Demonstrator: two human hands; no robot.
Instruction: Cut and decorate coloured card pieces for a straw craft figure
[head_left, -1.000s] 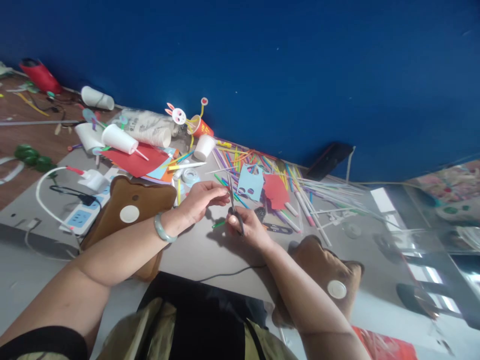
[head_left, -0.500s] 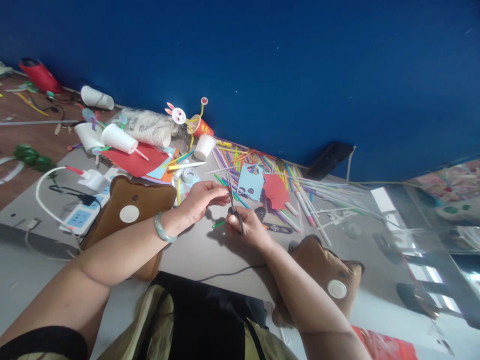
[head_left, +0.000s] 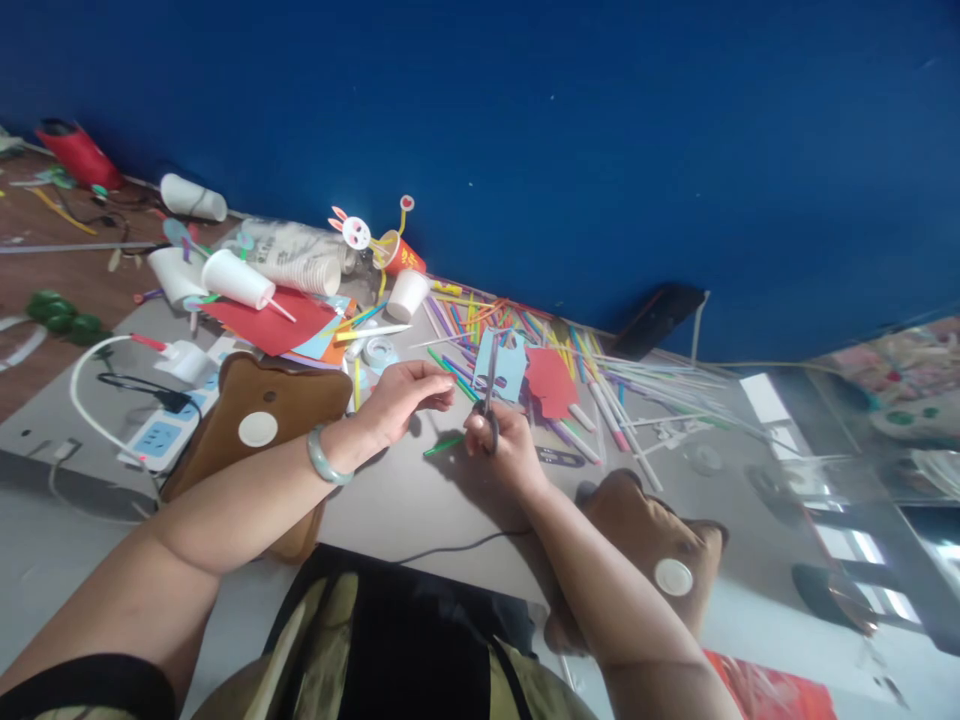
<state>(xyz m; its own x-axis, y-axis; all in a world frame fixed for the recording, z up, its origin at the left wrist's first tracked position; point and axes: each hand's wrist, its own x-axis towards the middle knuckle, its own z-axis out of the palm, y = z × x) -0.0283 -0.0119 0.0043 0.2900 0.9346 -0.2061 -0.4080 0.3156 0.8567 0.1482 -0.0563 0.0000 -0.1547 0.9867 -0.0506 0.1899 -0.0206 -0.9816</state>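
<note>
My right hand (head_left: 514,455) is closed round the handles of a pair of scissors (head_left: 492,420), whose blades point away from me over a cut light-blue paper (head_left: 511,368). To its left, my left hand (head_left: 405,398) is closed, thumb against curled fingers; whatever it may hold is too small or hidden to make out. The scissors and the left hand are apart. On the table below, between the hands, lies a short green stick (head_left: 442,446). A red paper piece (head_left: 551,382) lies beside the blue one.
Many coloured sticks (head_left: 600,370) spread along the blue wall. White paper cups (head_left: 238,278) and red paper (head_left: 281,322) lie at the left. Brown cushions flank my arms, one left (head_left: 300,390), one right (head_left: 641,525). A power strip (head_left: 161,432) with cables sits at far left.
My right hand has moved the scissors to the right, away from the left hand's fingertips. My left hand has hardly shifted.
</note>
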